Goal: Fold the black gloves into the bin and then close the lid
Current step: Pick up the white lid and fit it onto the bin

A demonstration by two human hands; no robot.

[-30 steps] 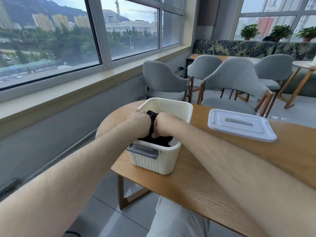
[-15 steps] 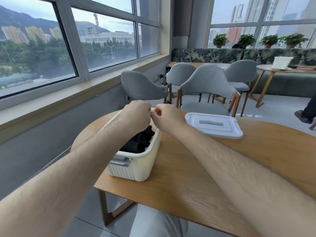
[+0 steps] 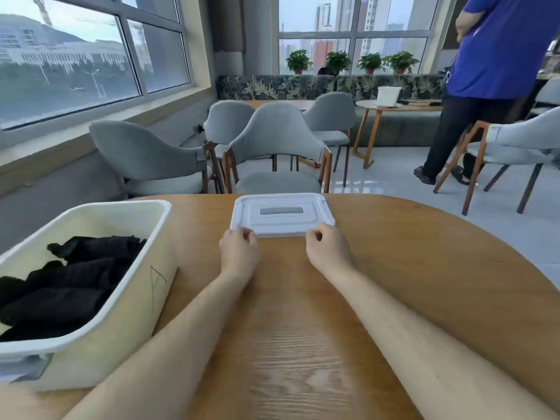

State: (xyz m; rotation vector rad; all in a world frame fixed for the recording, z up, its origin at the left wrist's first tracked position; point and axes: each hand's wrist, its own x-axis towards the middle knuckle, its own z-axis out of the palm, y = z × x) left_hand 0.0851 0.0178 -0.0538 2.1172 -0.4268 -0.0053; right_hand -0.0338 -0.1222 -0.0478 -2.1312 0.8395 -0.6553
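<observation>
Our left hand [image 3: 241, 248] and right hand [image 3: 326, 248] sit at the near corners of the white lid [image 3: 281, 212], which lies flat on the wooden bench [image 3: 424, 268]. Their fingers are curled at its edge; we cannot tell whether they grip it. The black gloves [image 3: 75, 280] lie in the open cream bin [image 3: 133, 298] at left.

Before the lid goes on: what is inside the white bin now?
Black gloves lie in the bin, in a loose dark heap. Its floor under them is covered, so anything beneath cannot be seen.
</observation>
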